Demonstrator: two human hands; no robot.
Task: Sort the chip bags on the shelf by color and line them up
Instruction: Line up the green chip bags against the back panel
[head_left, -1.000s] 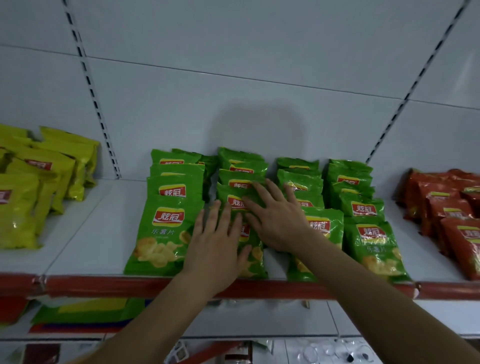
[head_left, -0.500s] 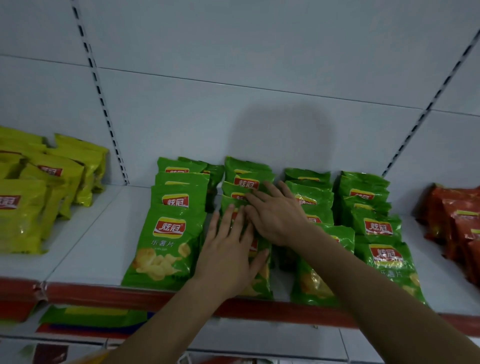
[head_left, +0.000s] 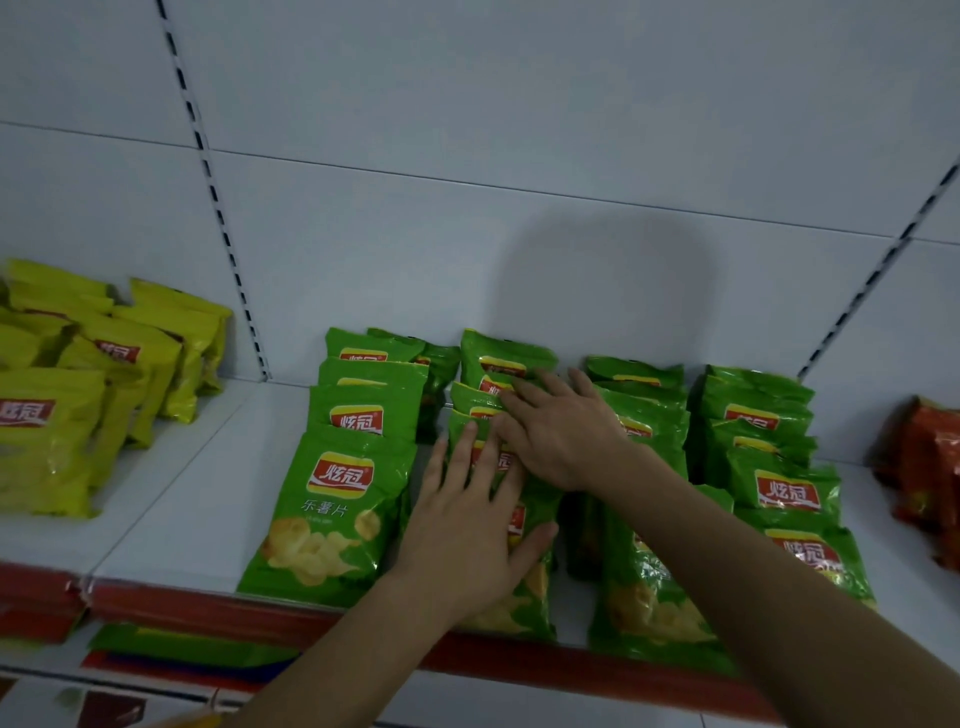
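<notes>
Left hand (head_left: 470, 525): released, fingers straight and spread, palm flat on the second row of green chip bags (head_left: 498, 467); apparently pressing the overlapped bags down to hold the row steady. The row runs under the palm and on toward 12 o'clock.

Right hand (head_left: 558, 434): released, fingers extended and laid across the same row at 1 o'clock from the left hand, fingertips on the rear bags; likely nudging them into line.

First green row (head_left: 358, 467): at 9 o'clock of the left hand, neatly shingled, front bag at the shelf's red edge (head_left: 182, 603).

Third green row (head_left: 644, 597) and fourth green row (head_left: 784, 488): at 3 o'clock, beyond the right forearm.

Yellow chip bags (head_left: 78, 395): far 9 o'clock, well apart, on the adjoining shelf section.

Orange-red chip bags (head_left: 919, 467): far 3 o'clock, partly cut off.
</notes>
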